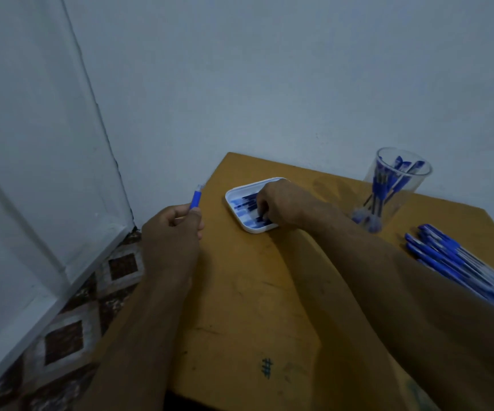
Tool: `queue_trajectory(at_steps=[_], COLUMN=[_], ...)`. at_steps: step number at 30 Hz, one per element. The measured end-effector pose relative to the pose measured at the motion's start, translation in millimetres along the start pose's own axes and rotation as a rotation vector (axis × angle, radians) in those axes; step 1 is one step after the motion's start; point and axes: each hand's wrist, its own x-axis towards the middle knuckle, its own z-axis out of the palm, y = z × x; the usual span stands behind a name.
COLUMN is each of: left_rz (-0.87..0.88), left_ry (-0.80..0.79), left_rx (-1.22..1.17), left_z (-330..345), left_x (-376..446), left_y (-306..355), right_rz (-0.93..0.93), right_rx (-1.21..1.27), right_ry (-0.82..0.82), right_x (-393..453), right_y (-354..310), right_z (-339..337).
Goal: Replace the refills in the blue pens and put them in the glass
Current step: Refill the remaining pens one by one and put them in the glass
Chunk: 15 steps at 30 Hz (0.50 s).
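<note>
The refills (250,207) lay side by side in the white tray (230,194) at mid-frame, long axes running from the tray's left rim toward lower right. Which end was the writing tip could not be told; blur was too heavy.

The right hand (281,204) was placed directly over the tray's right half, fingers curled down onto the refills. One appeared to be pinched near the tray's lower edge, though the contact itself was hidden by the knuckles.

The pen barrel (196,199) was held in the left hand (171,232), left of the tray and just past the table's left edge. It was gripped between thumb and curled fingers, long axis near vertical, with the clear open end pointed toward upper frame.

Judgement: the refill was nearer the right hand by far. The coming move would turn on the refill being lifted, swung left and lined up with the barrel's axis before insertion.

The glass (400,188), already holding several blue pens, stood at right of frame on the wooden table (240,307). A pile of blue pens (459,268) lay below it at the right edge.
</note>
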Motion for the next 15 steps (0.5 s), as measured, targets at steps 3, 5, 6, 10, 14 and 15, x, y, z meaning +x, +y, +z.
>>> queue_trajectory(at_steps=[3,5,6,10,14,15], left_rz=[-0.012,-0.011,-0.008,0.015,0.059,0.072], left_ry=[-0.008,-0.021,-0.026,-0.034,-0.07,-0.09], left_rx=[-0.003,0.006,0.01,0.015,0.006,0.006], left_z=[1.0,1.6,2.1,4.4,11.0,14.0], left_x=[-0.4,-1.6,-1.9,-3.1,-8.7,-11.3], left_y=[0.6,0.8,1.0,1.8,3.4,3.7], right_rz=[-0.014,-0.021,-0.026,-0.053,-0.05,-0.055], right_rx=[0.018,0.03,0.041,0.038,-0.005,-0.003], right_ry=[0.013,0.029,0.042,0.107,0.169,0.174], right_x=[0.4,0.0,-0.2,-7.0,-25.8,-33.7], right_y=[2.2,3.7,4.9,8.5,10.1,11.8], right_z=[0.6,2.7,3.8,4.0,-8.6,-12.5])
